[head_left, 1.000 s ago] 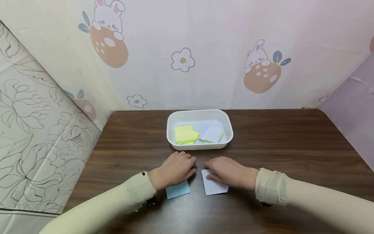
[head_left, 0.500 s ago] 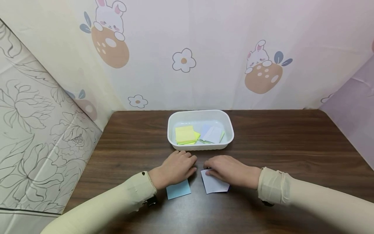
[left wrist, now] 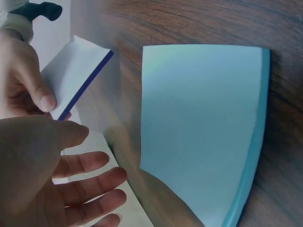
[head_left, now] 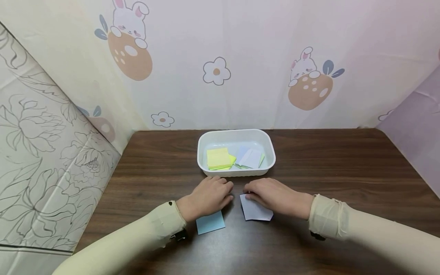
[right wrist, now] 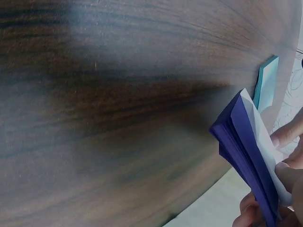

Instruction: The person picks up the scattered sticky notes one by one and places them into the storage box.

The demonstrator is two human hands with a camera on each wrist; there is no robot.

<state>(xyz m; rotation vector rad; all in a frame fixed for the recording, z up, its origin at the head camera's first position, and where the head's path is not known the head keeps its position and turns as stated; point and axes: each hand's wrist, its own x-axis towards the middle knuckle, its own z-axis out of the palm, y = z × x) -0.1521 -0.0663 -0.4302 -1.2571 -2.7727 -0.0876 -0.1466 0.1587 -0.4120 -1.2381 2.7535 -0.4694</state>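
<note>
My right hand (head_left: 276, 196) pinches a small pad of sticky notes (head_left: 256, 210) between thumb and fingers, lifted over the table. In the right wrist view this pad (right wrist: 244, 142) shows a whitish top sheet and purple sheets fanned slightly apart at the edge. Just left of it, my left hand (head_left: 210, 196) holds nothing; in the left wrist view its fingers (left wrist: 90, 187) are loosely bent and spread. A light blue sticky-note pad (head_left: 211, 223) lies on the table by the left wrist, partly covered by that hand in the head view.
Behind the hands stands a white plastic tray (head_left: 236, 173). Yellow sticky notes (head_left: 218, 157) lie in its left part, with pale lavender and green ones (head_left: 252, 158) on the right. The patterned wall (head_left: 254, 95) rises at the table's back edge.
My right hand has moved a little away from me and to the right, carrying the purple-edged pad along. The left hand and the blue pad have stayed nearly in place.
</note>
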